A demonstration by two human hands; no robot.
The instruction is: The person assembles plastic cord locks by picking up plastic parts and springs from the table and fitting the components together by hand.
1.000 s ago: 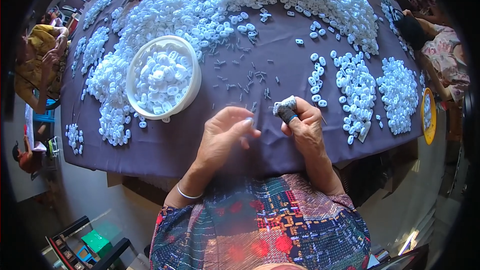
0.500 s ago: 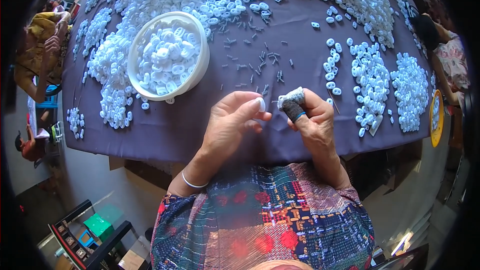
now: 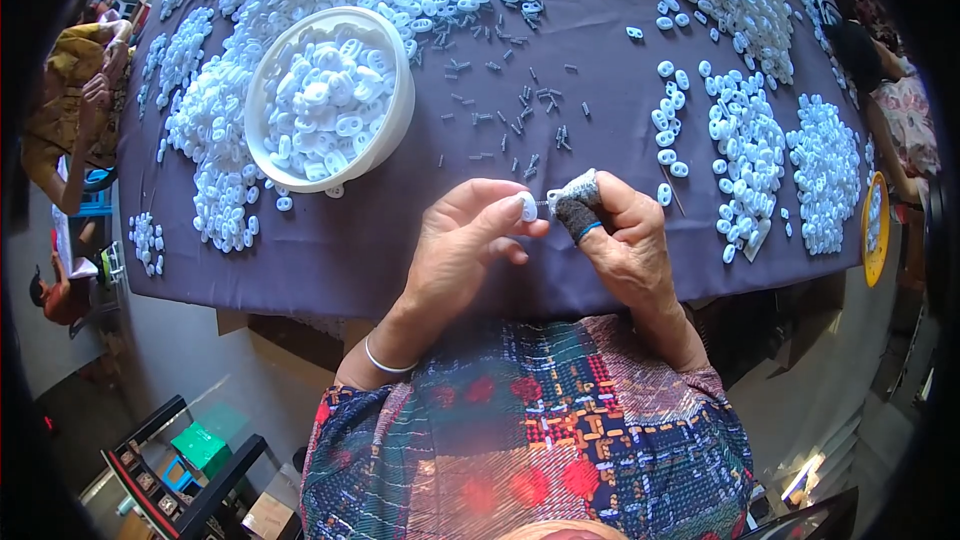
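Note:
My left hand point(image 3: 462, 230) pinches a white oval plastic piece point(image 3: 528, 206) between thumb and fingertips. Close beside it, my right hand point(image 3: 625, 230) is closed, its thumb and forefinger wrapped in grey and dark cloth finger covers point(image 3: 577, 216). A thin grey spring point(image 3: 543, 203) sticks out from these covered fingertips and reaches the white piece. Something small and white shows at the spring's right end, mostly hidden by the covers. Both hands are over the table's near edge. Loose grey springs point(image 3: 525, 105) lie scattered beyond them.
A cream tub point(image 3: 402, 110) full of white oval pieces stands left of centre on the dark tablecloth point(image 3: 400, 260). Heaps of such pieces point(image 3: 747, 140) spread along the back and right. A thin stick point(image 3: 677, 198) lies right of my hands. Other people point(image 3: 75, 110) sit at both sides.
The gap between my hands has narrowed: the spring in my right hand now meets the white piece in my left. The whole view has shifted slightly.

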